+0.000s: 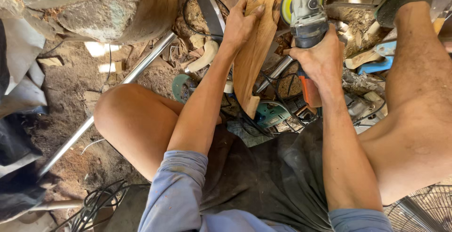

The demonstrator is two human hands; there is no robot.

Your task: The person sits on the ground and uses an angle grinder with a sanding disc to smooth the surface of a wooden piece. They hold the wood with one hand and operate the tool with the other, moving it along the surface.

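Note:
My left hand (241,24) grips the left edge of a curved, smooth piece of light brown wood (253,58) that stands upright between my knees. My right hand (320,60) is wrapped around the body of a grey and orange angle grinder (307,22). Its yellow-rimmed disc (288,1) touches the wood's upper right edge. The grinder's black cable runs down behind the wood.
A metal pipe (113,93) lies slanted across the sawdust-covered ground on the left. A teal power tool (270,113) and tangled cables sit below the wood. A blue tool (376,65) lies at right, a wire fan grille (419,211) at bottom right, a stone block (94,15) top left.

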